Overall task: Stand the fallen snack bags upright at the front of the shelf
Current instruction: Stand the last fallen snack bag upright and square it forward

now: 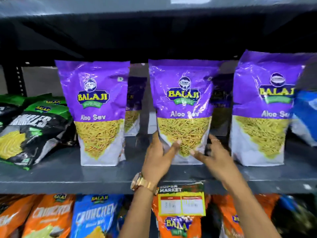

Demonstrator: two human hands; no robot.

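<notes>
Three purple Aloo Sev bags stand upright along the front of the grey shelf (68, 176): a left bag (98, 107), a middle bag (183, 100) and a right bag (262, 109). My left hand (158, 157) rests with spread fingers against the lower left of the middle bag, thumb on its side. My right hand (212, 157) hovers with fingers apart at the bag's lower right, just touching or barely off it. More purple bags (134, 103) stand behind in shadow.
Green and black snack bags (32, 127) lie slumped at the shelf's left end. A blue bag (307, 115) leans at the far right. A price label (181, 200) hangs from the shelf edge. Orange and blue bags fill the shelf below.
</notes>
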